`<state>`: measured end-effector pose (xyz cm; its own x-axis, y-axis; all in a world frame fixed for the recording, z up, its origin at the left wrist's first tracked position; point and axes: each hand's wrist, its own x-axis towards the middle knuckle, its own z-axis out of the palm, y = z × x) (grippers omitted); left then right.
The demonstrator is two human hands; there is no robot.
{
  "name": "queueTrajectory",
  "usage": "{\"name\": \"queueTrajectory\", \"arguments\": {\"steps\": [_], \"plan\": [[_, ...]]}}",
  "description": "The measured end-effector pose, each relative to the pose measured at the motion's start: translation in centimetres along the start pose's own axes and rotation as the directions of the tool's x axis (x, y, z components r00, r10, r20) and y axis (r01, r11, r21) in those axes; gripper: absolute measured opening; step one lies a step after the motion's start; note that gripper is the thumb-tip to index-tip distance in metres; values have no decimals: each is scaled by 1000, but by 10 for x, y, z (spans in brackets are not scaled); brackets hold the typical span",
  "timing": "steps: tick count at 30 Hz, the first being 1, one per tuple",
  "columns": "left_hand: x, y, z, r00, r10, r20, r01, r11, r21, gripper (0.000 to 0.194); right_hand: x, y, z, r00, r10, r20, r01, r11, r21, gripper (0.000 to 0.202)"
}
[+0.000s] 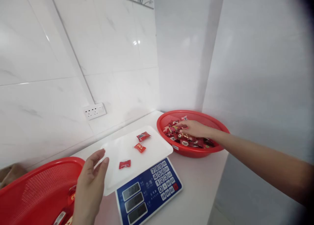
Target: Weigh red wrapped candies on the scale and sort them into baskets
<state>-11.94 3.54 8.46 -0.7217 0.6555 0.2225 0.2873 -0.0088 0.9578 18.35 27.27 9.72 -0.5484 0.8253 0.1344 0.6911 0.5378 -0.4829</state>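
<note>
My left hand [91, 182] is held empty at the left edge of the scale's white tray [115, 149], thumb and fingers apart. On that tray lie three wrapped candies: a dark red candy [143, 136], an orange-red candy [140, 147] and a small red candy [125, 164]. My right hand [193, 128] reaches into the right red basket [203, 152], its fingers apart and touching the heap of red-wrapped candies [186, 138]. Whether a candy sits between those fingertips is hard to make out. The scale's blue panel [149, 199] has number keys and several small displays.
Another red basket [41, 176] stands at the lower left, with a few red packets [60, 216] partly hidden behind my left wrist. The white table [196, 179] meets a tiled wall with a socket [95, 111]. A brown object [12, 174] shows behind the left basket.
</note>
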Motion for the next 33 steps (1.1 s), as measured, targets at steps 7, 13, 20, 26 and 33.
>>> {"name": "queueTrajectory", "arguments": {"steps": [7,13,20,26,33], "plan": [[0,-7,5,999,-7,54,5,999,43,41,-2,26,7,990,48,133,-35,995,-97,58],[1,-13,9,992,-8,129,1,999,54,44,7,33,15,996,44,77,-36,994,-102,54],[2,-14,11,988,-16,155,7,998,58,46,14,37,0,996,78,-30,-80,995,-56,62],[3,-17,12,985,-17,174,8,999,54,46,12,37,-12,999,41,32,-43,998,48,55],[3,-16,11,983,-43,180,29,996,79,49,17,57,-12,996,59,62,-57,998,-28,53]]}}
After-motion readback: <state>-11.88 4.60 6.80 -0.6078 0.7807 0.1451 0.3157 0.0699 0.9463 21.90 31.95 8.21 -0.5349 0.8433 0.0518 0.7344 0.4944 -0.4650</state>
